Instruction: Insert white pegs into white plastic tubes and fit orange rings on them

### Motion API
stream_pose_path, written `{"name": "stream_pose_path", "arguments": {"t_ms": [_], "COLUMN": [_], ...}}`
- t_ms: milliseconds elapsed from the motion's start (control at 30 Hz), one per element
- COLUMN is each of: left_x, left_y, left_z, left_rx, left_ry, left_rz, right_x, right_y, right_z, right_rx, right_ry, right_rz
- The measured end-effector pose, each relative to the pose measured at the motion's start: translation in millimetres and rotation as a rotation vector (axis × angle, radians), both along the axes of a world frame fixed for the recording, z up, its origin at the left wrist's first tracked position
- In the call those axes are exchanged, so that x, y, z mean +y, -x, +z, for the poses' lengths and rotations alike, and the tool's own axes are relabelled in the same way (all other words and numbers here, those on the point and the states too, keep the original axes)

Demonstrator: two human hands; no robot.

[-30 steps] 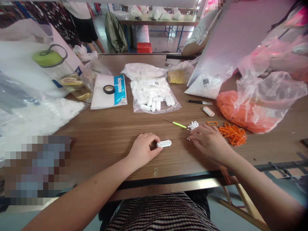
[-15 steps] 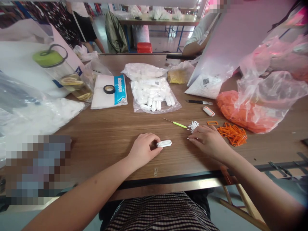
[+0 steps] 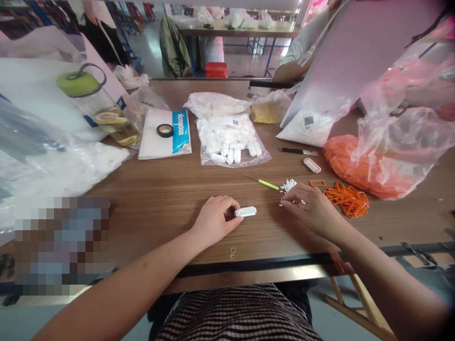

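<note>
My left hand [image 3: 215,219] grips a white multi-hole connector housing [image 3: 246,211] between thumb and fingers, its rows of holes facing up. My right hand [image 3: 310,207] is low over the table beside a small pile of white plugs [image 3: 288,185]. Its thumb and fingers are pinched together, with a tiny white plug [image 3: 280,205] at the tips. Another white bit shows between the fingers. A thin pick with a lime-green handle [image 3: 268,184] lies left of the pile. Right of it are an orange frame [image 3: 317,183] and a heap of orange frames [image 3: 347,200].
A bag of white housings [image 3: 231,139] lies ahead, near a notebook [image 3: 152,142] carrying black tape [image 3: 165,130]. A craft knife [image 3: 298,151] and an orange-rimmed white connector [image 3: 312,165] lie right. A bottle [image 3: 106,118] stands left; a bag of orange parts [image 3: 348,158] sits right.
The view has shifted slightly, moving the table things a little to the right. My right fingers have drawn closer together near the pile. My left hand keeps its hold on the connector housing.
</note>
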State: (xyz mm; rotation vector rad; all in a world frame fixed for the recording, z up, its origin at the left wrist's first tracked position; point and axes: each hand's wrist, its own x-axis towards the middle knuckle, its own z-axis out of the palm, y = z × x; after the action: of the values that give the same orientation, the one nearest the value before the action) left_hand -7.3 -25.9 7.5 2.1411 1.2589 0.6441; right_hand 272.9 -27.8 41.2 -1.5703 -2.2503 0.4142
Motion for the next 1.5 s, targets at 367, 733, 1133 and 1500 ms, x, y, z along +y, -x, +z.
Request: {"name": "stream_pose_path", "arguments": {"t_ms": [367, 733, 1133, 1500], "left_x": [0, 1, 1, 0], "left_y": [0, 0, 0, 1], "left_z": [-0.5, -3.7, -1.4, -0.7], "left_rx": [0.010, 0.011, -0.017, 0.015], "left_ry": [-0.007, -0.031, -0.022, 0.006], "left_rz": [-0.010, -0.013, -0.009, 0.005], "right_x": [6, 3, -7, 5], "right_y": [85, 88, 78, 34], "right_z": [-3.4, -3.3, -8.3, 3.7], "right_rx": [0.040, -0.081, -0.078, -0.043], "right_ry": [0.019, -0.136, -0.269, -0.203], "right_rz": [0.279, 0.346, 0.373, 0.147]}}
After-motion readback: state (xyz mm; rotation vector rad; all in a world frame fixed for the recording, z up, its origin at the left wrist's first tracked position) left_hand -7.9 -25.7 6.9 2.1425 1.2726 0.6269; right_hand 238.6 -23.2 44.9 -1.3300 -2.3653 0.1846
